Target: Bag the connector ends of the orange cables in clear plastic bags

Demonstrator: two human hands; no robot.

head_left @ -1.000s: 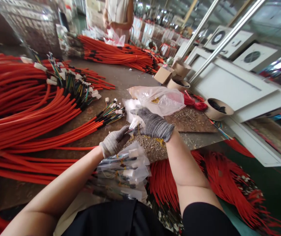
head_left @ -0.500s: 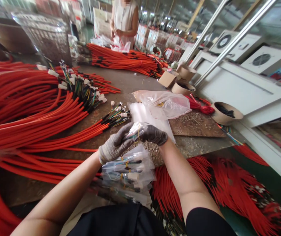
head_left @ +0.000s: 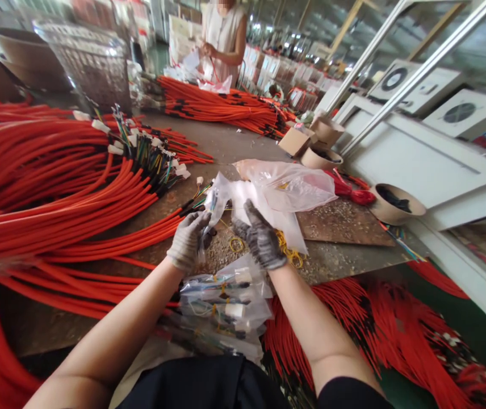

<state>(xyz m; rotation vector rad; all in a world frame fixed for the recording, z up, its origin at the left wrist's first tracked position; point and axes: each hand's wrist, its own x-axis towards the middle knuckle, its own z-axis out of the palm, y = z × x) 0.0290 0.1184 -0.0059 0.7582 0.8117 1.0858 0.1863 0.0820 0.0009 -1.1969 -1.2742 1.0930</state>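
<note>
My left hand [head_left: 188, 241], in a pale knit glove, grips a small clear plastic bag [head_left: 214, 205] with thin wires inside. My right hand [head_left: 260, 236], in a grey glove with a dark palm, is beside it with fingers apart, over a sheet of clear plastic [head_left: 288, 190]. Small coils of yellow wire [head_left: 288, 251] lie on the gritty table [head_left: 323, 262] under my right hand. Below my wrists lies a pile of bagged wire harnesses [head_left: 226, 301]. Left of my left hand spread orange-sleeved wire harnesses [head_left: 76, 196], their connector ends [head_left: 149, 153] pointing toward the table's middle.
A co-worker [head_left: 222, 42] stands at the far end behind another orange harness bundle [head_left: 221, 107]. Cardboard box [head_left: 294, 142], tan bowls [head_left: 394, 203] and a brown board [head_left: 340, 221] sit right. Red wires [head_left: 375, 335] hang below the table edge; white panels [head_left: 430, 153] stand right.
My hands have separated. Earlier both were together on the small bag; now my left hand holds it higher and my right hand has moved off it. The view has shifted slightly.
</note>
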